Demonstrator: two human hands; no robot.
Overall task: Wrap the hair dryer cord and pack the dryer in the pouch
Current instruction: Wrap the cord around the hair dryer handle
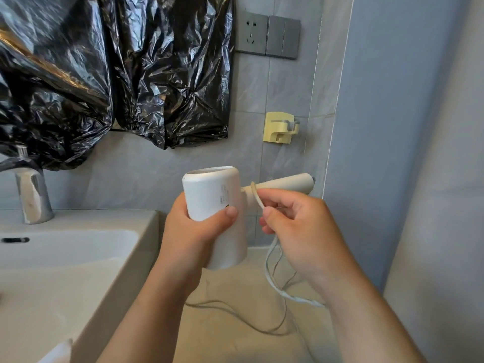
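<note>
A white hair dryer (pixel 209 189) is held upright in mid-air in front of the tiled wall, its handle (pixel 282 186) pointing right. My left hand (pixel 191 231) grips the dryer's barrel from below. My right hand (pixel 301 224) pinches the white cord (pixel 256 196), which loops once over the handle near the barrel. The rest of the cord (pixel 272 281) hangs down under my right hand and trails in loose curves over the floor. No pouch is in view.
A white sink (pixel 78 258) with a chrome faucet (pixel 32 189) is at the left. Black plastic sheeting (pixel 104 74) covers the wall above it. A grey socket and switch panel (pixel 267 35) and a yellow wall holder (pixel 280 127) are on the tiles. A blue-grey wall stands to the right.
</note>
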